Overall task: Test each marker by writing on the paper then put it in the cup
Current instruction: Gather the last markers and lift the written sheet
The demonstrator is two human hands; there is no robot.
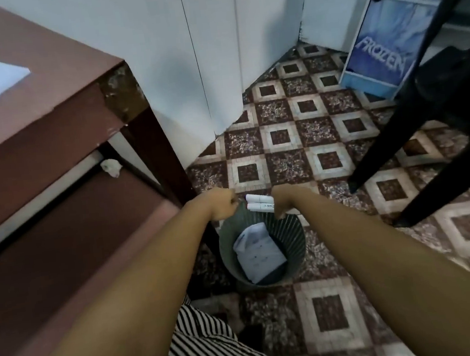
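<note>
- Brown table (pixel 53 89) stands left, against pale wall panels (pixel 214 49).
- Patterned brown-and-cream tile floor (pixel 306 147).
- Blue "Frozen" drawer unit (pixel 383 55) in far corner.
- Black chair legs (pixel 397 129) right.

The right hand (pixel 281 202) hides the markers' (pixel 259 202) far ends.

This is a room in a home. A worn brown wooden counter (pixel 47 110) stands against plain white panelled walls (pixel 155 41). To the right of the counter spreads a floor of patterned brown-and-cream square tiles (pixel 296 142). Beyond it, in the far corner, stands a blue children's drawer unit printed "FROZEN" (pixel 383 55). Near the counter's leg sits a grey ribbed waste bin (pixel 291 230).
</note>
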